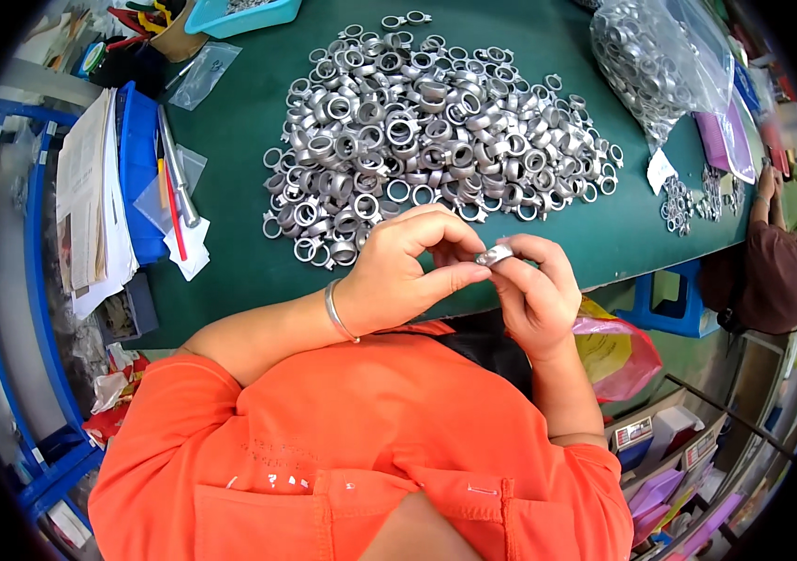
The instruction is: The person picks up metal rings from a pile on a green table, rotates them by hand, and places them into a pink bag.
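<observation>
Between my two hands, just above the table's near edge, is a small silver metal ring clamp [496, 254]. My right hand [541, 290] grips the band with thumb and fingers. Thumb and fingertips of my left hand [417, 257] are closed at the clamp's lug; whether they pinch a tiny part there is hidden. Beyond my hands a big heap of similar ring clamps [400, 131] lies on the green table [230, 140].
At left stand a blue bin [141, 178], papers [90, 196] and a red pen [174, 210]. A clear bag of rings [646, 61] and a purple tray [726, 140] are at right. A blue stool [670, 301] and another person [763, 271] are beyond the right edge.
</observation>
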`<state>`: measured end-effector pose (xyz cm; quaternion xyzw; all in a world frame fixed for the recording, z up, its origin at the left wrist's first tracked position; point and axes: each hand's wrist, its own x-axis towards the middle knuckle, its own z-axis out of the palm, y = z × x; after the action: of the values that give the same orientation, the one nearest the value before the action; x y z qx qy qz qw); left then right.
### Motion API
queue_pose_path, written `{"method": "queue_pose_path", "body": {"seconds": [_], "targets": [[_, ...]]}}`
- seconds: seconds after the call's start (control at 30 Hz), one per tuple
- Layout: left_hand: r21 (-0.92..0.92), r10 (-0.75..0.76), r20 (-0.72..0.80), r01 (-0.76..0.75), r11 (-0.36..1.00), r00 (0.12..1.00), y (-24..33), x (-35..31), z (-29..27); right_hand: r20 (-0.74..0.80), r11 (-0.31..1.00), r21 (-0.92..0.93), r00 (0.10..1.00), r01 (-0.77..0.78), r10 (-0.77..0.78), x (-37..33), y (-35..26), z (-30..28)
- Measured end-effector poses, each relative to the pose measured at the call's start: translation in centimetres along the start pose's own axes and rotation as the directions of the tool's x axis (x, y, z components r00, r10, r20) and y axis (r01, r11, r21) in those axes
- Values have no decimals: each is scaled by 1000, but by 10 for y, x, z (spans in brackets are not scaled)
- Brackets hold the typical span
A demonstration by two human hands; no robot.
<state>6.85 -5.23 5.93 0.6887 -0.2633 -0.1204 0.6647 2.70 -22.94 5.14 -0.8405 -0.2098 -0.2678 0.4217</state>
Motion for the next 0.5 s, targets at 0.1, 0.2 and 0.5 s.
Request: {"method": "queue_pose_path", "body": {"seconds": [0.1, 0.2, 0.5], "targets": [[-349, -221, -16, 201, 915, 975, -2, -3, 1, 50, 992, -106, 996, 74, -69, 3, -4, -4], [-556, -470, 158, 472, 684, 868, -2, -2, -5, 111, 983, -12, 977, 183, -181, 10, -15, 0], [-678, -581, 260, 574, 458, 771, -10, -10, -17, -74, 952, -288, 994, -104, 86, 43, 38, 40]]}}
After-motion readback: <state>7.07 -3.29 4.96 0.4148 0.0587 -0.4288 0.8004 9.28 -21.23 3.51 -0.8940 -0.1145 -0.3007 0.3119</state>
